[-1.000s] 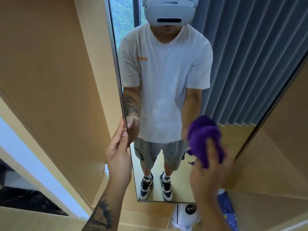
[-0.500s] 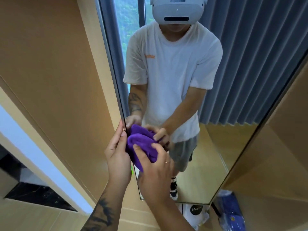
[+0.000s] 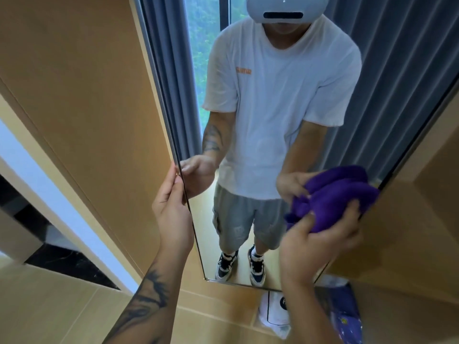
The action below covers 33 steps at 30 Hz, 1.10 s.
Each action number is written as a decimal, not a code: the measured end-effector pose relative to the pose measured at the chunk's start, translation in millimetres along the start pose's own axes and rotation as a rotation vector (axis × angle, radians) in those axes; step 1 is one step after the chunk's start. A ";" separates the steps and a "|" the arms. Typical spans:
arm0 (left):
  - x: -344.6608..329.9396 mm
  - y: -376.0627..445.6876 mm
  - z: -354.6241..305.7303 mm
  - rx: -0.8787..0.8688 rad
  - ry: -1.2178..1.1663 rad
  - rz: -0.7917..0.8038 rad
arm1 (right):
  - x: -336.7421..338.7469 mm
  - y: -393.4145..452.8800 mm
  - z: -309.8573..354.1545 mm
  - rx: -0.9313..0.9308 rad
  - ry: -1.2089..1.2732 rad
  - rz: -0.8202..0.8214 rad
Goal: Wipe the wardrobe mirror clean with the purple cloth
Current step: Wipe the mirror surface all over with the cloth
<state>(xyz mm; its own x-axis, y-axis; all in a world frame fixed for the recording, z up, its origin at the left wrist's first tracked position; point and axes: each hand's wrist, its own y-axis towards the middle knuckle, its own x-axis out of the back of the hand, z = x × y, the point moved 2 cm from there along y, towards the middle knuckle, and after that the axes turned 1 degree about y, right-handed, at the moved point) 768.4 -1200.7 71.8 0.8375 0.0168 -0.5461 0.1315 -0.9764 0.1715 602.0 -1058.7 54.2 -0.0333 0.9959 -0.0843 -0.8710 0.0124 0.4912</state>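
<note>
A tall wardrobe mirror (image 3: 248, 256) on a wooden door fills the middle of the view and reflects a person in a white shirt and grey shorts. My left hand (image 3: 171, 209) grips the mirror's left edge at about mid-height, fingers curled round it. My right hand (image 3: 320, 237) presses a bunched purple cloth (image 3: 332, 199) flat against the glass close to the mirror's right edge. The cloth's reflection merges with it, so its full shape is hard to tell.
Wooden wardrobe panels (image 3: 87, 95) flank the mirror on both sides. Below the mirror's lower edge, a white bag (image 3: 274, 314) and a blue patterned bag (image 3: 346, 319) lie on the wooden floor. A dark marble strip (image 3: 62, 261) runs at the lower left.
My right hand has swept the purple cloth across the glass, from the right to beside my left hand, then back to the right edge. The left hand has stayed on the mirror's edge.
</note>
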 end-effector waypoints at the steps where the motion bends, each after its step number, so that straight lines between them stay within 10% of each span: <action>1: 0.0 -0.5 -0.4 -0.003 -0.002 0.000 | -10.2 -14.1 6.8 -0.001 0.030 0.032; 8: 6.2 -1.4 -8.2 0.068 0.006 0.067 | -64.4 -100.8 40.6 0.494 -0.299 0.609; 23: 8.7 -7.3 -5.7 -0.059 0.182 0.142 | 0.9 15.6 15.4 0.215 -0.183 -0.032; 27: 2.3 -8.4 -6.0 -0.107 0.160 0.122 | -38.7 -32.1 28.6 0.219 -0.134 0.043; 33: 4.4 -0.7 -1.8 -0.183 0.124 0.128 | -68.6 -74.6 37.4 0.778 -0.430 0.508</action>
<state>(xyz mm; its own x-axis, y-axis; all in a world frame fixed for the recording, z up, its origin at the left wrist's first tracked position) 772.9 -1199.5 70.8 0.9107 -0.0675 -0.4074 0.1041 -0.9172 0.3846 687.6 -1124.6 55.7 0.0024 0.8455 0.5340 -0.2384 -0.5181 0.8214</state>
